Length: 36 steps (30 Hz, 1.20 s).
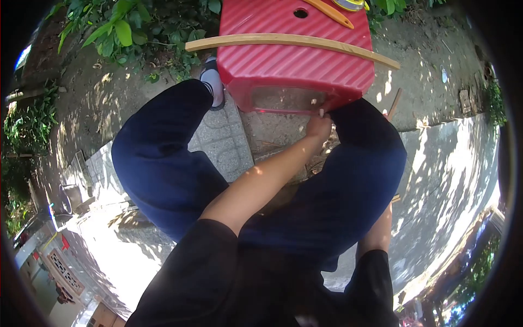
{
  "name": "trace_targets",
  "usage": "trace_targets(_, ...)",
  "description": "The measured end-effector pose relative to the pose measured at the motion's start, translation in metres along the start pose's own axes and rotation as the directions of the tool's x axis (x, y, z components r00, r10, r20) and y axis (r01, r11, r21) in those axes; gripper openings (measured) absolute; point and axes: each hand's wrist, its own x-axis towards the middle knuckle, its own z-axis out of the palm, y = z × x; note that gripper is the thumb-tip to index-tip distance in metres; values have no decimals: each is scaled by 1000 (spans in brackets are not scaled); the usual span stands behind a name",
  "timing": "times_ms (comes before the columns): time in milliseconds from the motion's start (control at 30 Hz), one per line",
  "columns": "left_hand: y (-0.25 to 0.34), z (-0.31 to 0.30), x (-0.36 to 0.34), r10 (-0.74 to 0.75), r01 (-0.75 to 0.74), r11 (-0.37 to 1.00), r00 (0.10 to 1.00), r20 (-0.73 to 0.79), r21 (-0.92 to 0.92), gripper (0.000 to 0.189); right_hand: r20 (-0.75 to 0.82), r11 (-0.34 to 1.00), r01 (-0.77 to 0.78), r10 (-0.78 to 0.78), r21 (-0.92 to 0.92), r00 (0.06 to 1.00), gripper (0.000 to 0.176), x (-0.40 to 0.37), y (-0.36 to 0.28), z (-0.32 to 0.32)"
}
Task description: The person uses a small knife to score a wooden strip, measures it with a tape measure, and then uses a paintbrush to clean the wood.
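Observation:
My left hand (319,127) reaches across between my knees to the inner side of my right knee, just below the front edge of a red plastic stool (297,70). Its fingers are curled, with the thumb side up; what they grip, if anything, is hidden by the knee. Only the forearm of my right arm shows, beside my right thigh, and the hand is out of sight behind the leg. A long wooden strip (289,39) lies across the stool top. Beyond it rest an orange-handled tool (331,14) and a yellow round-edged item (351,4), cut off by the frame.
Another thin wooden piece (395,103) sticks out beyond my right knee. A short wooden end (396,198) shows beside my right thigh. Leafy plants (122,30) border the stool at the left. Grey paving (220,136) lies between my legs.

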Motion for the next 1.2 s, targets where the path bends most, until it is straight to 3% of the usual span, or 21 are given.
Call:
trace_targets(67,22,-23,-33,140,-99,909,987,-75,404,41,-17,996,60,-59,61,998,33,-12,-24,11)
trace_targets(133,26,-44,-61,180,-174,891,983,27,419,40,-24,980,165,-163,108,986,34,-42,-61,29)
trace_targets(200,37,-64,-101,255,-288,824,957,135,488,39,82,942,331,-334,52,939,35,-86,-96,49)
trace_targets(267,67,-93,-140,245,-394,778,908,341,489,36,243,860,510,-491,-21,837,45,-144,-127,70)
trace_targets(367,132,-162,-221,308,-573,695,783,541,434,33,313,728,685,-644,-30,698,37,-224,-152,107)
trace_targets(400,149,-189,-250,456,-662,625,740,494,414,34,372,753,658,-609,-8,701,32,-249,-150,125)
trace_targets(433,174,-219,-284,466,-649,594,760,453,476,38,429,779,627,-569,8,701,27,-280,-142,145)
trace_targets(467,181,-248,-297,606,-714,532,696,385,455,40,485,804,594,-526,18,698,22,-306,-131,161)
trace_targets(533,194,-307,-321,771,-636,440,630,97,634,42,785,865,501,-293,-25,545,18,-333,-103,184)
trace_targets(600,192,-367,-315,811,-426,439,568,-144,791,47,910,832,487,52,-268,411,14,-349,-70,219)
trace_targets(633,179,-413,-285,772,-336,460,608,-183,822,48,923,775,551,106,-310,370,18,-357,-50,243)
trace_targets(667,159,-448,-253,731,-242,475,643,-227,846,49,902,660,642,132,-390,412,32,-362,-30,267)
trace_targets(700,146,-457,-244,523,-164,657,802,-288,736,47,890,566,698,162,-438,427,43,-355,-5,291)
trace_targets(733,136,-464,-238,279,-44,796,912,-301,603,45,842,529,656,319,-538,434,52,-346,16,309)
trace_targets(767,125,-463,-233,164,-46,897,958,-235,439,43,759,451,616,466,-646,455,52,-349,22,326)
trace_targets(800,112,-462,-228,60,-21,965,988,-141,260,42,768,519,567,464,-640,442,51,-350,28,331)
trace_targets(833,97,-464,-220,108,-106,975,994,2,194,43,774,584,509,465,-633,430,49,-348,39,335)
trace_targets(900,78,-454,-197,289,-285,957,950,-117,50,40,770,663,395,505,-635,390,38,-333,58,340)
trace_targets(1000,83,-441,-200,360,-354,933,920,-154,66,36,789,751,283,485,-596,376,24,-329,58,342)
trace_targets(1133,96,-448,-168,334,-309,937,929,-158,162,32,820,781,341,352,-523,453,24,-323,76,371)
trace_targets(1200,101,-456,-156,360,-362,932,908,-214,27,29,818,781,367,298,-505,492,24,-316,86,384)
